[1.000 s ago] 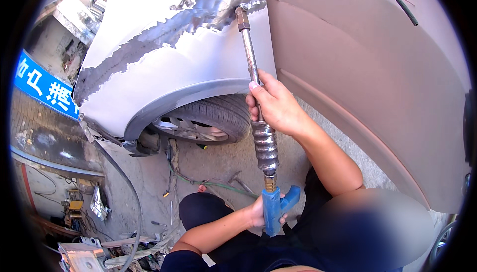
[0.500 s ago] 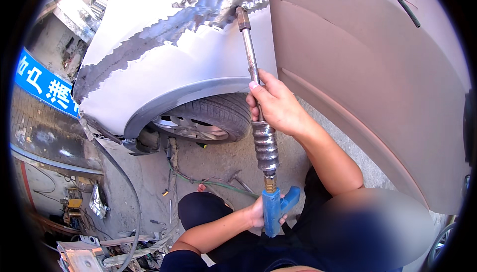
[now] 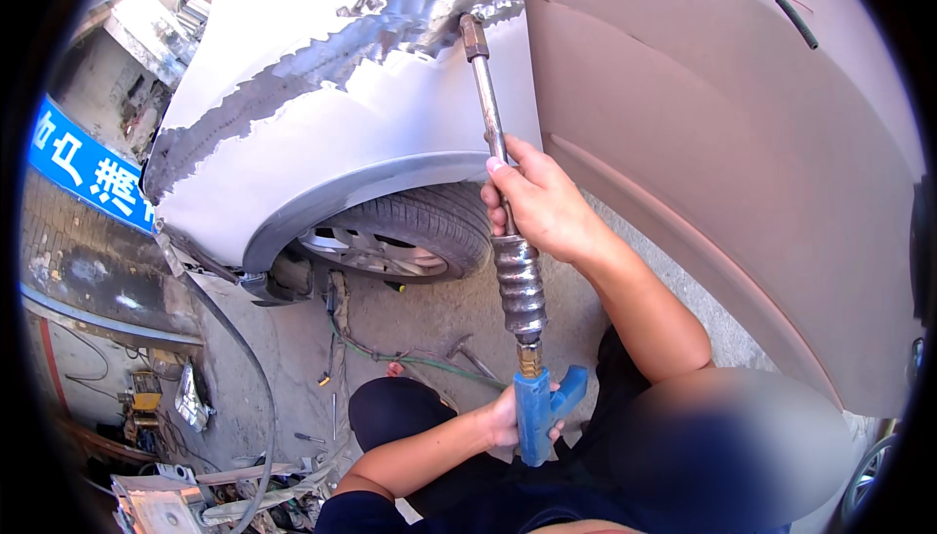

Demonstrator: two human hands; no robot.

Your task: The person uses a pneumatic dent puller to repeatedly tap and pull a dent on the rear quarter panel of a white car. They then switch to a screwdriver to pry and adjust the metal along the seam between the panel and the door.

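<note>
My right hand [image 3: 532, 202] wraps round the steel shaft [image 3: 485, 95] of a slide-hammer puller, just above its ribbed metal weight [image 3: 520, 285]. My left hand [image 3: 504, 417] grips the blue pistol-shaped handle [image 3: 535, 422] at the tool's lower end, below a brass fitting [image 3: 530, 358]. The puller's tip [image 3: 473, 36] rests against a band of bare, wavy metal [image 3: 400, 21] on the white fender [image 3: 332, 124] of a car. Below the fender's wheel arch is a wheel [image 3: 410, 231].
An open door panel [image 3: 703, 143] curves along the right. Hoses [image 3: 361, 344], loose tools and metal scrap [image 3: 156, 505] lie on the concrete floor [image 3: 234, 417]. A blue sign [image 3: 83, 163] stands at the left. My dark-clothed knee [image 3: 395, 412] is at the bottom.
</note>
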